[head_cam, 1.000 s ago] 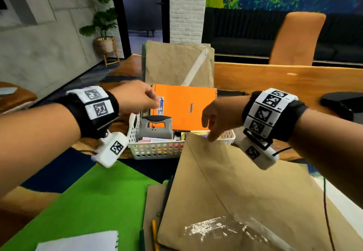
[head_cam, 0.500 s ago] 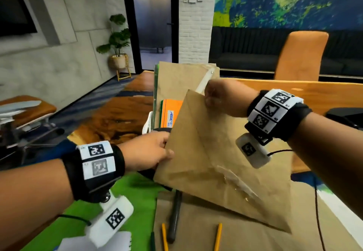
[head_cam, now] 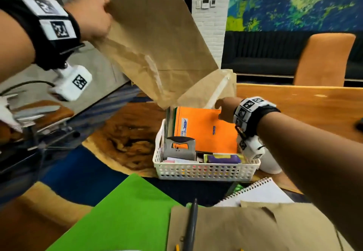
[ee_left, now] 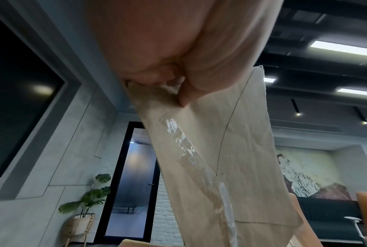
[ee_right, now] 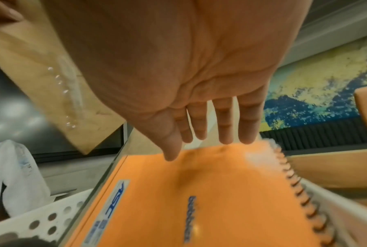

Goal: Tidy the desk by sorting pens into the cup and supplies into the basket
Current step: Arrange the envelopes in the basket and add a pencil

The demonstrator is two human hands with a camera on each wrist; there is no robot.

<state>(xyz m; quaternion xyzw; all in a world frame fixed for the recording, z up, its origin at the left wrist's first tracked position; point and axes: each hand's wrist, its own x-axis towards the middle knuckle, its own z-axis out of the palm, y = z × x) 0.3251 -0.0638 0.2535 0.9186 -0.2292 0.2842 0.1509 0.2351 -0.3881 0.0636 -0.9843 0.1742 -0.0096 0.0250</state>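
Note:
My left hand (head_cam: 98,16) is raised at the upper left and pinches one corner of a brown envelope (head_cam: 157,40), thumb on its face in the left wrist view (ee_left: 178,93). The brown envelope (ee_left: 231,158) hangs tilted, its lowest corner just above the back left of the white basket (head_cam: 206,170). My right hand (head_cam: 223,109) is at the top edge of the orange notebook (head_cam: 208,130) standing in the basket. Its fingers (ee_right: 224,127) are straight and hold nothing over the orange notebook (ee_right: 199,192). A dark pen (head_cam: 191,225) lies on a brown envelope near me.
A second brown envelope (head_cam: 208,91) stands at the basket's back, a grey hole punch (head_cam: 179,148) and small supplies at its front. A green folder (head_cam: 125,211) and a white spiral notebook (head_cam: 261,193) lie near me. A white cup (head_cam: 272,164) shows behind my right wrist.
Both hands held the envelope half a second ago. Now the right hand has let go and dropped to the orange notebook, and the left hand has lifted the envelope up and left.

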